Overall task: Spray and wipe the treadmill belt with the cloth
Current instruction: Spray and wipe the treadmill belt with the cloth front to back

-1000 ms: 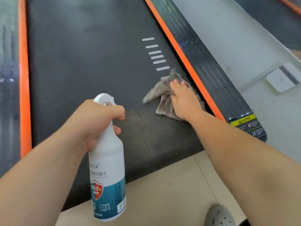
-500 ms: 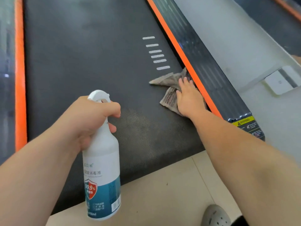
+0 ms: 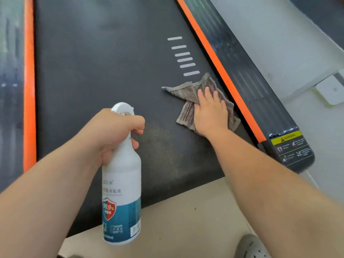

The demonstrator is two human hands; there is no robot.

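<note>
Cloth (image 3: 188,94) has only shuffled sideways near the belt's (image 3: 93,62) right edge, so wiping is just a local rub. Right hand (image 3: 210,112) presses it, fingers straight, slightly spread. Left hand (image 3: 109,131) fingers clamped round the bottle (image 3: 121,192) neck.
</note>
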